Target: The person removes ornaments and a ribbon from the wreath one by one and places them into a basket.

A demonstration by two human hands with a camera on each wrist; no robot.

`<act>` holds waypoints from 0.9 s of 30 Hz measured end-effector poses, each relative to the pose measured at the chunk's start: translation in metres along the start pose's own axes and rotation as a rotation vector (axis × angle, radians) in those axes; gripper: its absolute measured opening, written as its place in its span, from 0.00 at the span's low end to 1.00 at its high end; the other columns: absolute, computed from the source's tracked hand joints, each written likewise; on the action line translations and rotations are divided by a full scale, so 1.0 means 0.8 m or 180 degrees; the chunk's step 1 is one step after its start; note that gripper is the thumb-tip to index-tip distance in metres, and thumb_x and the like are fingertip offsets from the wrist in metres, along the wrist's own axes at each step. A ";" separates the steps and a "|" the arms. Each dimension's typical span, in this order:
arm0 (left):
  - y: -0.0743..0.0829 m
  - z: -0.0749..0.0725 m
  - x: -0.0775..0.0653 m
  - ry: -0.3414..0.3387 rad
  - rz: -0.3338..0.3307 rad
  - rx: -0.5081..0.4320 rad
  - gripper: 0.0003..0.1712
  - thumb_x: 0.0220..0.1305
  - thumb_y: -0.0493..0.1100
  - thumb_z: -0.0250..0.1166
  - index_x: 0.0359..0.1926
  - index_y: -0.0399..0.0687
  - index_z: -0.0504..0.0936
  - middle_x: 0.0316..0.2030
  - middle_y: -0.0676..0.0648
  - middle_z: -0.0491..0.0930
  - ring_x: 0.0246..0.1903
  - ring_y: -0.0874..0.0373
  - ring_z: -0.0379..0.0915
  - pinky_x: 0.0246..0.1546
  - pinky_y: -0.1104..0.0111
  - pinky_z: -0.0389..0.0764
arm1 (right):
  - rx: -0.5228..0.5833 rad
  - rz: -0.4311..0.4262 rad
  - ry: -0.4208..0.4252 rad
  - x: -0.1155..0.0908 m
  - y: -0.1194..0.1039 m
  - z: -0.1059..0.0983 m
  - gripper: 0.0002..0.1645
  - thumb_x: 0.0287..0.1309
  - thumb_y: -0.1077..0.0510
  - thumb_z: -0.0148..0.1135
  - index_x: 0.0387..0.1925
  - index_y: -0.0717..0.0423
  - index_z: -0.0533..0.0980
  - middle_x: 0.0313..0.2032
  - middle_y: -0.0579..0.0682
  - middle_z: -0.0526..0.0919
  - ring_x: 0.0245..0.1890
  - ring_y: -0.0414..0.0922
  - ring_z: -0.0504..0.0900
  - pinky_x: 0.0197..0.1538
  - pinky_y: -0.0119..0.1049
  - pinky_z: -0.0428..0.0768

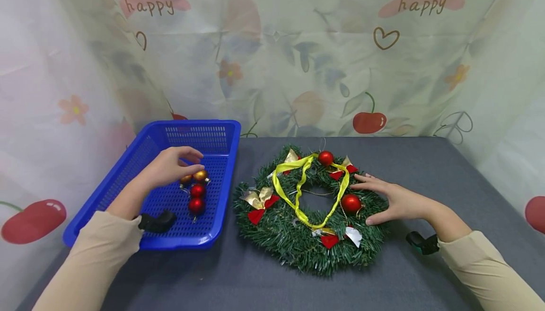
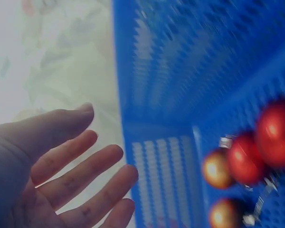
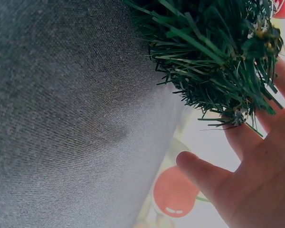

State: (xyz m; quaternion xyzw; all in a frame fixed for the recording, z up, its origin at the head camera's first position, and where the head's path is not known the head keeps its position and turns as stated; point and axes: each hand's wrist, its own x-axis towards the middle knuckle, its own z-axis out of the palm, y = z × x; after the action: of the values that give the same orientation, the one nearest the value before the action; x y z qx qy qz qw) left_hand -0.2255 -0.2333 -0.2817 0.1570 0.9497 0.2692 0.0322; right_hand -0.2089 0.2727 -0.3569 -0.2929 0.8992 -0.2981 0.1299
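My left hand (image 1: 173,165) hovers over the blue basket (image 1: 231,173), fingers loosely bent with nothing in them. Below it in the basket lie two gold baubles (image 1: 200,175) and two red baubles (image 1: 197,205). In the left wrist view the fingers are spread apart from the baubles. At the right edge of a green wreath (image 1: 281,240) is my right hand (image 1: 398,201), its fingers extended over the branches and the thumb apart. The wreath carries red baubles (image 1: 351,203), red, gold and white bows (image 1: 260,202) and a loose yellow ribbon (image 1: 304,218).
A dark grey cloth (image 1: 408,164) covers the table. Behind it hangs a printed curtain (image 1: 276,65), with more curtain at both sides. The basket's raised rim stands left of the wreath, with a strip of cloth between them.
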 end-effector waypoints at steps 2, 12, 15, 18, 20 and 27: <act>0.015 0.001 -0.001 0.0044 0.0056 -0.0037 0.21 0.64 0.47 0.60 0.53 0.40 0.77 0.48 0.36 0.80 0.45 0.41 0.79 0.42 0.55 0.81 | 0.0006 0.0003 -0.0008 0.000 0.000 0.000 0.45 0.46 0.46 0.71 0.65 0.50 0.64 0.72 0.61 0.50 0.70 0.68 0.41 0.60 0.73 0.52; 0.093 0.028 0.004 -0.0164 0.0600 -0.0259 0.17 0.62 0.45 0.62 0.52 0.47 0.78 0.48 0.43 0.81 0.45 0.49 0.80 0.46 0.57 0.80 | 0.0020 0.0011 -0.0017 0.001 -0.001 0.001 0.45 0.46 0.46 0.70 0.65 0.50 0.64 0.72 0.61 0.50 0.70 0.68 0.41 0.59 0.73 0.52; 0.118 0.040 0.006 -0.0342 0.0791 -0.0249 0.17 0.63 0.45 0.62 0.52 0.47 0.78 0.48 0.45 0.81 0.45 0.52 0.80 0.49 0.58 0.79 | 0.0023 0.0006 -0.0011 0.001 -0.001 0.000 0.45 0.46 0.45 0.70 0.65 0.49 0.64 0.72 0.61 0.49 0.70 0.68 0.41 0.59 0.73 0.52; 0.137 0.056 0.011 -0.0519 0.0997 -0.0218 0.17 0.63 0.45 0.61 0.52 0.46 0.78 0.47 0.45 0.81 0.42 0.55 0.81 0.49 0.61 0.79 | 0.0012 0.0001 -0.0005 0.001 -0.001 0.000 0.45 0.47 0.45 0.70 0.65 0.49 0.64 0.72 0.60 0.49 0.70 0.68 0.41 0.59 0.73 0.52; 0.149 0.068 0.015 -0.0622 0.1111 -0.0175 0.17 0.64 0.45 0.61 0.52 0.47 0.78 0.47 0.46 0.82 0.41 0.58 0.81 0.48 0.64 0.79 | 0.0010 0.0006 0.0001 0.001 -0.001 0.000 0.45 0.46 0.45 0.70 0.65 0.49 0.64 0.72 0.60 0.49 0.70 0.69 0.41 0.59 0.73 0.52; 0.182 0.110 0.026 -0.0919 0.1368 -0.0067 0.16 0.64 0.45 0.61 0.52 0.48 0.78 0.49 0.48 0.81 0.45 0.56 0.79 0.47 0.67 0.79 | -0.0001 0.0004 0.0000 0.001 -0.002 0.000 0.45 0.46 0.46 0.71 0.65 0.50 0.64 0.72 0.61 0.50 0.70 0.69 0.41 0.59 0.73 0.52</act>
State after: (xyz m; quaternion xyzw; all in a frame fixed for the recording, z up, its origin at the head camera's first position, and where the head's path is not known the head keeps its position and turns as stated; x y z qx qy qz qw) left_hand -0.1916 -0.0653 -0.2799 0.3917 0.8772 0.2546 0.1112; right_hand -0.2085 0.2714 -0.3561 -0.2922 0.8994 -0.2978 0.1300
